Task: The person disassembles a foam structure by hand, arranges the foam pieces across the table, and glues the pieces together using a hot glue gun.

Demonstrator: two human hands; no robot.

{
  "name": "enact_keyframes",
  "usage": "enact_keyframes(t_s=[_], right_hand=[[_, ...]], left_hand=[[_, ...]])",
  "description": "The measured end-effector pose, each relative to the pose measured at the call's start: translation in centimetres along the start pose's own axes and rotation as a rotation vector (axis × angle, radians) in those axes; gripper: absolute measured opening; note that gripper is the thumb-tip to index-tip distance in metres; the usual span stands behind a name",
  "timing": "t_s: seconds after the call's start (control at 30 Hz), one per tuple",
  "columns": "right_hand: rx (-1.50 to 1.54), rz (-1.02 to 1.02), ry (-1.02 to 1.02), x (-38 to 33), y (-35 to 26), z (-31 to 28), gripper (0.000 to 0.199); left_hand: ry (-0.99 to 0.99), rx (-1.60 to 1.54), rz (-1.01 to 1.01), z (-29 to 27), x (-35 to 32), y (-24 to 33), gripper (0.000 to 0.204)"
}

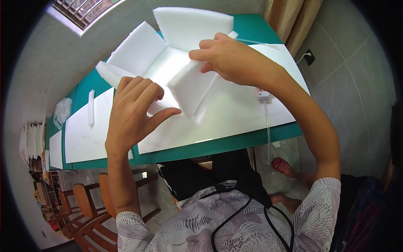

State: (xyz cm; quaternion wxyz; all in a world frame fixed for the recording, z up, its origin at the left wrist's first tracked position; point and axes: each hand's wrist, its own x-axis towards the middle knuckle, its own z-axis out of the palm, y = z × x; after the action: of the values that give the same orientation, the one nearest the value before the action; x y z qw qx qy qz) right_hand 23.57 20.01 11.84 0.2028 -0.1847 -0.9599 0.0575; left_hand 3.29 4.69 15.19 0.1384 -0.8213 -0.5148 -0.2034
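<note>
White foam panels stand around a flat base, forming a folded-out box shape on the table; the back panel (193, 27) and the left panel (136, 48) lean outward. My right hand (224, 56) pinches the top edge of the near right foam panel (191, 86), thumb on its near face and fingers over the top. Across the near left foam panel (110, 72) lies my left hand (134, 103), its fingers curled over the foam and its thumb stretched to the right. The hand hides much of that panel, including where the fingers touch it.
White sheets (90, 145) cover parts of the green table (147, 158). A thin foam strip (91, 108) and a crumpled clear plastic bag (63, 110) lie at left. At right is a small white device (263, 95) with a clear tube (268, 130). Wooden chairs (86, 200) stand below left.
</note>
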Motion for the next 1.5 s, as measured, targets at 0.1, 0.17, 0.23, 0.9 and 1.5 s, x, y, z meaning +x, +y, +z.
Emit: enact_keyframes(t_s=[0.1, 0.17, 0.23, 0.9, 1.5], right_hand=[[-0.011, 0.044, -0.003, 0.2, -0.3, -0.5, 0.017], [-0.008, 0.068, -0.008, 0.2, -0.3, -0.5, 0.017], [0.001, 0.101, 0.021, 0.2, -0.1, -0.4, 0.019], [0.228, 0.101, 0.132, 0.0, 0.8, -1.1, 0.022], [-0.031, 0.072, 0.145, 0.4, 0.3, -0.3, 0.024]], left_hand=[[0.016, 0.009, -0.017, -0.2, 0.0, -0.4, 0.039], [0.025, 0.002, -0.026, -0.2, 0.0, -0.8, 0.038], [0.031, -0.006, -0.028, 0.0, -0.1, -1.1, 0.040], [0.135, -0.082, -0.067, 1.2, 0.1, -1.6, 0.038], [0.137, -0.079, -0.109, 1.5, 0.1, -2.0, 0.033]])
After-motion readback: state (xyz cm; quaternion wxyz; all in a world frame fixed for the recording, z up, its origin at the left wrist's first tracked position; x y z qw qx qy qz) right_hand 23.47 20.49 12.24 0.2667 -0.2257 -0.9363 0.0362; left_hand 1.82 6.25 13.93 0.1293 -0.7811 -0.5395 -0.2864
